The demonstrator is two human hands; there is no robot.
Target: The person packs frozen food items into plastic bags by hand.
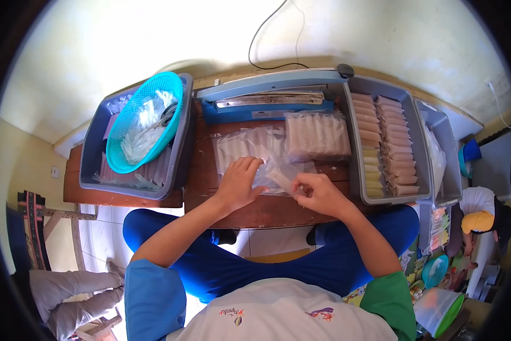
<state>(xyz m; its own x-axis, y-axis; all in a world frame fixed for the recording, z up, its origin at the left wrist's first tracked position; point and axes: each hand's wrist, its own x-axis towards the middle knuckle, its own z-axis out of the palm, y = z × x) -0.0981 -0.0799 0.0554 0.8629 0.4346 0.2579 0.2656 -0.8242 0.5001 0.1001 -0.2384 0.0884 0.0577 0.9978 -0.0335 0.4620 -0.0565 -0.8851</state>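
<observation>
My left hand [239,184] rests with its fingers stretched out over a clear plastic pack of pale stick-shaped pieces [232,146] on the brown table. My right hand [322,195] is closed in a pinch at the edge of a clear plastic bag [281,178], in which one pale stick seems to lie. Just beyond the right hand sits a stack of filled flat packs [318,136]. Behind the packs stands a blue impulse sealer [267,105], its long arm raised above the sealing strip.
On the left, a grey bin [176,176] holds filled packs and a turquoise basket [117,153] with plastic bags and scissors. At right, another grey bin [355,170] contains rows of packs, beside a smaller grey bin [453,170]. Other people [483,210] are at both sides.
</observation>
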